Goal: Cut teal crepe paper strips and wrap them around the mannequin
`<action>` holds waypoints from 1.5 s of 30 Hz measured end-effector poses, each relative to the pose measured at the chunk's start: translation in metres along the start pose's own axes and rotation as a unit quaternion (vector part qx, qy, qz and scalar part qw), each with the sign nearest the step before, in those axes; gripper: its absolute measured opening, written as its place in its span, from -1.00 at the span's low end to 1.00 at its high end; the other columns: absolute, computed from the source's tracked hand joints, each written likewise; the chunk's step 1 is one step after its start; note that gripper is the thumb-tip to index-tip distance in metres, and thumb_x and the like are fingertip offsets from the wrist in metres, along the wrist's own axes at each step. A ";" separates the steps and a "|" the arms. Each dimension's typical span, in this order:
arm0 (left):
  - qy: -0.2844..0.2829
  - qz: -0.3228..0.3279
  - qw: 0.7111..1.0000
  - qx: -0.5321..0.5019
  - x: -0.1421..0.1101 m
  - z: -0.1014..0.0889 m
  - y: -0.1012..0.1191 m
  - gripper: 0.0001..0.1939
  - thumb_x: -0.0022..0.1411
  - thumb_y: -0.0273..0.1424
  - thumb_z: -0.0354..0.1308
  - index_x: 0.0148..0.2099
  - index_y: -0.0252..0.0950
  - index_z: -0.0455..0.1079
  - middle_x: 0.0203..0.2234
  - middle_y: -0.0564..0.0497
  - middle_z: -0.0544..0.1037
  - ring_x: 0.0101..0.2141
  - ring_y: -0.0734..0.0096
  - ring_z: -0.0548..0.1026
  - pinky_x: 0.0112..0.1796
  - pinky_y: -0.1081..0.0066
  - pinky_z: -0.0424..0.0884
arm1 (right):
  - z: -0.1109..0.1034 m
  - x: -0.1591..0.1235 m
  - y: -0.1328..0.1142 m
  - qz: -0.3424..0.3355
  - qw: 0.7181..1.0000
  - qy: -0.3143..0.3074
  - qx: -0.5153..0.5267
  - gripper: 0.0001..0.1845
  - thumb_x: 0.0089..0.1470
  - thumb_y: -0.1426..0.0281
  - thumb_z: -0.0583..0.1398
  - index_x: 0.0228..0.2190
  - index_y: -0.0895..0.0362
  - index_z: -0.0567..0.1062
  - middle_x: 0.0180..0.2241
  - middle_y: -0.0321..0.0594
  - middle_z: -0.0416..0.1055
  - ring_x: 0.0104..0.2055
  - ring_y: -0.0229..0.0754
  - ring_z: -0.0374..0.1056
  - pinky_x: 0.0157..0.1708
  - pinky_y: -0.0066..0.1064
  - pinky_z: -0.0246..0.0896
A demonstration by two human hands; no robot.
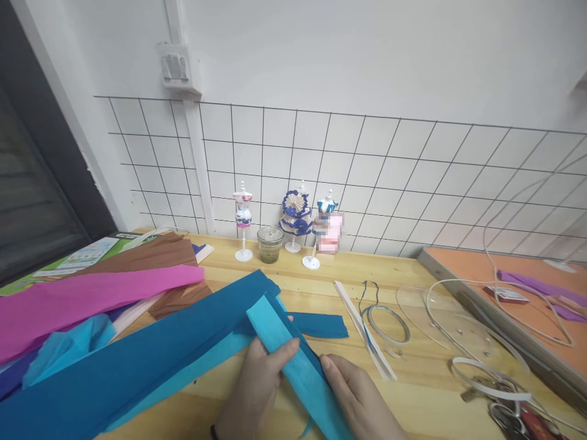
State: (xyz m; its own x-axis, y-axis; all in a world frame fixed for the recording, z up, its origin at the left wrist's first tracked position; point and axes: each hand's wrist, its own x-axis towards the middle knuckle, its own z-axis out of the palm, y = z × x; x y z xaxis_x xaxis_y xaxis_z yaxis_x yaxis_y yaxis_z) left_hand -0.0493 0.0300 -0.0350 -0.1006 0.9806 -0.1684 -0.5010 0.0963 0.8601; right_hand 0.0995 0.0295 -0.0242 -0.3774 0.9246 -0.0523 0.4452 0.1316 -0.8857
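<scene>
A folded strip of light-blue crepe paper (298, 370) slants across the front of the table, with a dark edge along its right side. My left hand (257, 382) grips it, thumb on top, fingers hidden beneath. Lower down, my right hand (355, 391) pinches the strip's right edge between thumb and fingers. Behind and left of my hands lies a long dark-blue crepe paper strip (151, 330), with lighter blue paper under its near edge. A short dark-blue piece (321, 324) sticks out to the right beyond my left hand.
Pink paper (101, 290) and brown paper (142, 253) are piled left. Small dress-form stands (243, 217) and a glass jar (269, 244) line the back near the wire grid. A white strip (364, 330), tape roll (389, 324), cables and keys (507, 418) lie right, beside an orange board (468, 269).
</scene>
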 end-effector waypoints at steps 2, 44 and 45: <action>0.015 0.003 1.000 -0.017 0.000 0.001 0.000 -0.47 -0.06 -0.48 0.26 0.00 -0.27 0.23 -0.34 0.02 0.50 -0.31 0.34 0.41 -0.26 0.33 0.32 | 0.001 -0.001 0.001 -0.001 1.000 0.000 -0.006 -0.50 0.15 0.06 -0.15 -0.50 0.15 0.34 -0.45 -0.19 0.37 -0.35 -0.11 0.28 -0.33 -0.41 0.14; -0.008 -0.039 0.997 -0.065 -0.006 0.006 0.007 -0.51 -0.16 -0.44 0.34 -0.13 -0.27 0.28 -0.48 0.10 0.51 -0.40 0.40 0.42 -0.33 0.36 0.31 | -0.022 -0.013 -0.005 0.016 1.000 -0.020 0.006 -0.52 0.14 0.08 -0.08 -0.21 0.11 0.46 -0.16 -0.15 0.44 -0.03 -0.06 0.28 -0.02 -0.30 0.14; -0.007 -0.042 0.997 -0.064 -0.006 0.005 0.006 -0.49 -0.18 -0.44 0.35 -0.13 -0.27 0.28 -0.46 0.09 0.51 -0.39 0.40 0.42 -0.32 0.36 0.31 | -0.023 -0.014 -0.006 0.043 0.999 -0.022 0.016 -0.51 0.14 0.08 -0.07 -0.18 0.12 0.46 -0.11 -0.15 0.43 0.01 -0.05 0.25 0.01 -0.28 0.10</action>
State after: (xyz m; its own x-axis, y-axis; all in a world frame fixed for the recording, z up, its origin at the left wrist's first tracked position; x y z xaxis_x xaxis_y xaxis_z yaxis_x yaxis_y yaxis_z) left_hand -0.0474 0.0254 -0.0260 -0.0426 0.9725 -0.2290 -0.6130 0.1556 0.7746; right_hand 0.1206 0.0242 -0.0077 -0.3746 0.9154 -0.1474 0.4508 0.0409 -0.8917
